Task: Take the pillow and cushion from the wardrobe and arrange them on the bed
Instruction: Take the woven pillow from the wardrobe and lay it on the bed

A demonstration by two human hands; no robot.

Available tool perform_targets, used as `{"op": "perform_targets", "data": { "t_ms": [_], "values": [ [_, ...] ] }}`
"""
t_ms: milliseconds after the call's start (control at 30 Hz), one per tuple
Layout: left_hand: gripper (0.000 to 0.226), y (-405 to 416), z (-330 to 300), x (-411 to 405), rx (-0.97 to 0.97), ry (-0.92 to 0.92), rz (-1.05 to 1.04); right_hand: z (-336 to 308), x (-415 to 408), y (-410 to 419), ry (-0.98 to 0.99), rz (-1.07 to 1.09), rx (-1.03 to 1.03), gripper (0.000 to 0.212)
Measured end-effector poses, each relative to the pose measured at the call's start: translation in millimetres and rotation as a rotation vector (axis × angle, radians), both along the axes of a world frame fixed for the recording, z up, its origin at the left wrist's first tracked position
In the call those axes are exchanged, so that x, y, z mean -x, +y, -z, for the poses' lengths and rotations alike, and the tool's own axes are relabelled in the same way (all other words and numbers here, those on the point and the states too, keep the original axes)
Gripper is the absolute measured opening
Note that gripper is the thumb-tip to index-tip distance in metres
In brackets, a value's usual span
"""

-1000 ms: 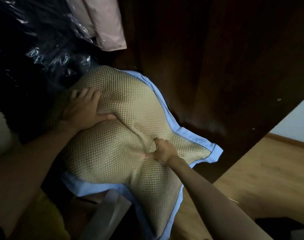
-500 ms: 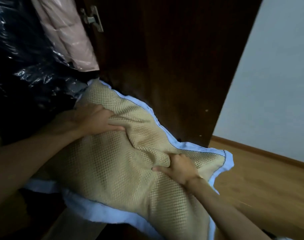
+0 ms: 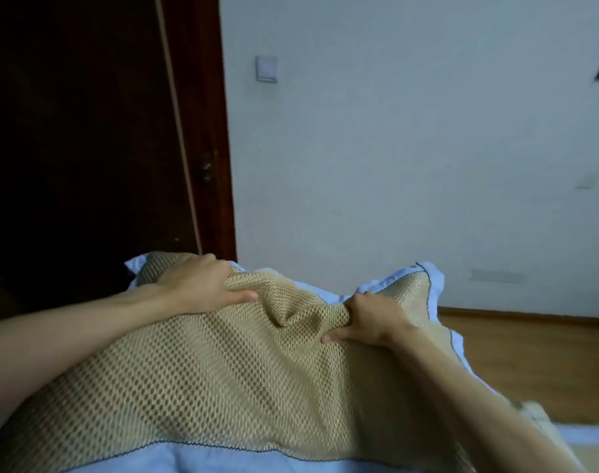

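A large pillow (image 3: 202, 380) with a tan woven mesh top and a light blue border fills the lower part of the head view, held up in front of me. My left hand (image 3: 195, 285) grips the mesh near its upper left corner. My right hand (image 3: 373, 319) pinches a bunched fold of the mesh near the upper right corner. The wardrobe (image 3: 86, 148) is the dark brown mass at the left. No cushion and no bed can be made out for certain.
A white wall (image 3: 410, 148) with a light switch (image 3: 266, 69) stands ahead. Wooden floor (image 3: 537, 363) and a skirting board run along the right. A pale blue surface (image 3: 584, 435) shows at the lower right corner.
The pillow has come out of the wardrobe and swung right with both hands still gripping it. The view now faces the white wall; the hanging clothes and plastic bags are out of sight.
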State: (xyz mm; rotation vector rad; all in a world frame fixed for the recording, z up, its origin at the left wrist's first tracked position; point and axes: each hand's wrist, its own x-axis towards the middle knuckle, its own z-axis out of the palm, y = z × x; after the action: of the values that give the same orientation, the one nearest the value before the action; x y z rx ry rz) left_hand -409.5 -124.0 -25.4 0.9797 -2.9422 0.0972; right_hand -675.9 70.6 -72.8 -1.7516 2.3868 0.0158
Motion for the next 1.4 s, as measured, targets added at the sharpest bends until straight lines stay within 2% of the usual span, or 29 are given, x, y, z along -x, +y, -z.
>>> {"op": "perform_targets", "data": {
  "t_ms": [67, 200, 333, 500, 667, 867, 1167, 1400],
  "values": [
    [0.084, 15.0, 0.3, 29.3, -0.015, 0.047, 0.054, -12.7, 20.7, 23.4, 0.072, 0.057, -0.020, 0.095],
    [0.082, 28.2, 7.4, 84.3, -0.073, 0.128, 0.238, -21.4, 41.8, 82.5, 0.144, 0.258, 0.005, 0.076],
    [0.092, 45.7, 19.2, 148.3, 0.032, 0.154, 0.439, -14.3, 37.9, 159.9, 0.145, 0.486, 0.017, 0.074],
    [0.086, 113.8, 22.8, 229.2, -0.013, 0.175, 0.703, -2.6, 14.2, 273.3, 0.209, 0.785, 0.059, 0.077],
    [0.092, 244.9, 25.9, 291.2, -0.049, 0.157, 1.055, -6.4, -40.4, 402.7, 0.199, 1.093, 0.021, 0.077],
    [0.090, 461.2, 28.9, 315.2, -0.019, 0.204, 1.432, -0.8, -148.4, 569.1, 0.176, 1.450, -0.015, 0.079],
    [0.090, 793.8, 65.8, 231.3, -0.092, 0.185, 1.778, 32.7, -323.7, 810.9, 0.141, 1.819, -0.094, 0.092],
    [0.089, 965.2, 67.0, 164.3, -0.075, 0.191, 1.920, 37.7, -407.7, 956.6, 0.177, 1.934, -0.146, 0.085]
  ]
}}
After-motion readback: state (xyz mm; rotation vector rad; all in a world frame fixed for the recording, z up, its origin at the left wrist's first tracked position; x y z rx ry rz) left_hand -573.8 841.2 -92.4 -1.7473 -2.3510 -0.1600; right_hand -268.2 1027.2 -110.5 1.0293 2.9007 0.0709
